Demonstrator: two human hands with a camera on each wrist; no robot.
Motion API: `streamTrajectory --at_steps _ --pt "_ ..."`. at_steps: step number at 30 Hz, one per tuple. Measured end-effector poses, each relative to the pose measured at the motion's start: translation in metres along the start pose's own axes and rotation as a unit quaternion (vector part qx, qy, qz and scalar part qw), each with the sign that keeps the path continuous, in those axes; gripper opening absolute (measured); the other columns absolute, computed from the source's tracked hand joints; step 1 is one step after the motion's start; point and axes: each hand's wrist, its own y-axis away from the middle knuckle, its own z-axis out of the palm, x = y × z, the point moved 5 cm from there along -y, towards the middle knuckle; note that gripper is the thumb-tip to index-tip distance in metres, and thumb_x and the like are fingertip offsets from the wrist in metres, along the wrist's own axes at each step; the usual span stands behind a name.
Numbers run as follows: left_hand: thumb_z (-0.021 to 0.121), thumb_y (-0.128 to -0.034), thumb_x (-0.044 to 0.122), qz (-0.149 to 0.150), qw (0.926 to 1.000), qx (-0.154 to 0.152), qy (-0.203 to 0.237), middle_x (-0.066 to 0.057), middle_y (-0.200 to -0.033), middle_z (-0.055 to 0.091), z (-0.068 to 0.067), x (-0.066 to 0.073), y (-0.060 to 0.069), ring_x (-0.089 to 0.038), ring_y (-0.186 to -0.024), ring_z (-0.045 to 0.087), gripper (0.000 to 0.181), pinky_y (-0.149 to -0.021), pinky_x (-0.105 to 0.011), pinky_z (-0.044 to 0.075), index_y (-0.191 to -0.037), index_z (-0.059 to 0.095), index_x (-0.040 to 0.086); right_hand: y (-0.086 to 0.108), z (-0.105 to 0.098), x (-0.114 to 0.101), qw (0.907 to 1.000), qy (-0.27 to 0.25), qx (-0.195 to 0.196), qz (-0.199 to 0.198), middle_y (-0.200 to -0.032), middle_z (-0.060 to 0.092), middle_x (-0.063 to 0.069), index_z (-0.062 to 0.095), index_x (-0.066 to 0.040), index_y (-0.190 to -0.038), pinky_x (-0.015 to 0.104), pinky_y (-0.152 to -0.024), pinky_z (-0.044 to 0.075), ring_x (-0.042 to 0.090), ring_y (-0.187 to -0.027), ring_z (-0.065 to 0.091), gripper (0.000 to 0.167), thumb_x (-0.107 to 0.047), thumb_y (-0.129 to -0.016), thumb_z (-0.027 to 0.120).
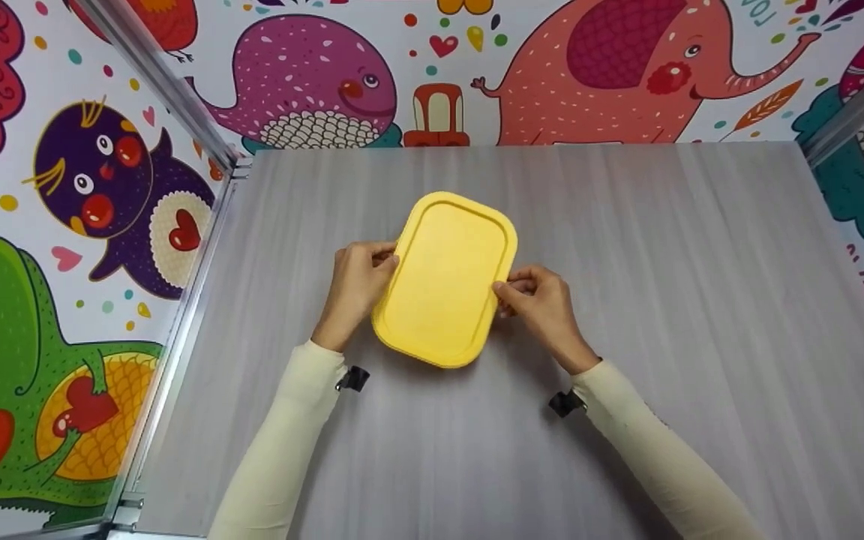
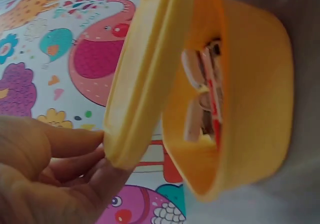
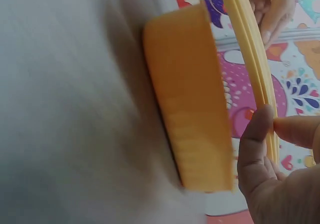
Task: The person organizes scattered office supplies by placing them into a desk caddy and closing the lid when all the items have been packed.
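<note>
Both hands hold a yellow rectangular lid [image 1: 447, 281] with rounded corners, one at each long side. My left hand [image 1: 361, 289] pinches its left edge between thumb and fingers, and my right hand [image 1: 541, 300] pinches the right edge. Under the lid stands a yellow-orange box [image 2: 255, 94], apart from it by a gap seen in both wrist views. Inside the box lie several small items [image 2: 202, 94], pale, brown and red; their kind is unclear. From the head view the lid hides the box. The right wrist view shows the box's outer wall [image 3: 190, 99] on the table.
The grey wood-grain table [image 1: 702, 300] carries the box. Walls printed with cartoon animals [image 1: 312, 82] stand at the back and both sides. A metal frame rail [image 1: 177, 337] runs along the table's left edge. Each sleeve bears a small black wrist camera [image 1: 567, 405].
</note>
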Motion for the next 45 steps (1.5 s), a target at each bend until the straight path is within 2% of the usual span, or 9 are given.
streamTrajectory --at_steps 4,8,13,23,32,38,45 --pt "0.071 -0.1051 0.001 0.027 0.999 0.021 -0.029 -0.019 -0.111 0.082 0.003 -0.008 -0.009 -0.03 -0.097 0.079 0.023 -0.086 -0.044 0.065 -0.125 0.081 -0.003 -0.004 0.012 0.004 0.9996 -0.023 -0.013 0.013 -0.087 0.078 0.018 0.072 0.006 -0.109 0.054 -0.073 0.067 0.023 -0.067 0.077 0.016 -0.009 -0.104 0.076" --pt "0.07 -0.1052 -0.002 0.048 0.9971 0.037 -0.046 -0.019 -0.111 0.082 0.008 -0.015 -0.016 -0.029 -0.094 0.079 0.022 -0.082 -0.043 0.065 -0.123 0.082 -0.003 -0.008 0.02 0.004 0.9989 -0.041 -0.016 0.018 -0.084 0.078 0.02 0.072 0.007 -0.105 0.05 -0.07 0.067 0.025 -0.065 0.078 0.012 -0.006 -0.104 0.075" --pt "0.068 -0.1067 -0.001 0.061 0.9959 0.043 -0.051 -0.02 -0.113 0.082 0.015 -0.02 -0.024 -0.029 -0.096 0.08 0.022 -0.082 -0.042 0.066 -0.123 0.082 -0.003 -0.009 0.024 0.004 0.9978 -0.06 -0.008 0.028 -0.082 0.078 0.022 0.071 0.007 -0.102 0.044 -0.065 0.068 0.025 -0.062 0.078 0.013 -0.005 -0.105 0.074" --pt "0.069 -0.107 0.001 0.052 0.9968 0.038 -0.048 -0.02 -0.12 0.08 0.026 -0.027 -0.033 -0.029 -0.106 0.079 0.025 -0.089 -0.043 0.065 -0.129 0.08 0.0 -0.014 0.024 0.006 0.9965 -0.071 -0.004 0.044 -0.084 0.076 0.025 0.068 0.009 -0.103 0.044 -0.064 0.068 0.023 -0.06 0.077 0.014 -0.004 -0.106 0.071" --pt "0.068 -0.1073 0.001 0.04 0.997 0.034 -0.057 -0.018 -0.115 0.082 0.031 -0.031 -0.04 -0.025 -0.096 0.077 0.022 -0.083 -0.04 0.063 -0.124 0.083 0.0 -0.021 0.024 0.008 0.9945 -0.088 -0.014 0.054 -0.079 0.076 0.021 0.062 0.008 -0.104 0.041 -0.059 0.067 0.019 -0.056 0.074 0.013 -0.003 -0.107 0.069" --pt "0.068 -0.1066 0.0 0.038 0.997 0.039 -0.055 -0.02 -0.114 0.081 0.033 -0.032 -0.043 -0.029 -0.1 0.079 0.021 -0.086 -0.043 0.064 -0.122 0.082 -0.004 -0.028 0.021 0.01 0.9936 -0.088 -0.014 0.07 -0.079 0.076 0.019 0.062 0.006 -0.107 0.038 -0.057 0.066 0.019 -0.056 0.073 0.015 -0.006 -0.106 0.071" --pt "0.069 -0.106 -0.001 0.032 0.9966 0.035 -0.068 -0.022 -0.121 0.08 0.034 -0.031 -0.043 -0.032 -0.11 0.078 0.024 -0.092 -0.043 0.065 -0.127 0.079 -0.004 -0.027 0.02 0.015 0.9914 -0.09 -0.012 0.094 -0.082 0.076 0.016 0.064 0.005 -0.106 0.04 -0.062 0.067 0.018 -0.059 0.074 0.018 -0.011 -0.106 0.072"
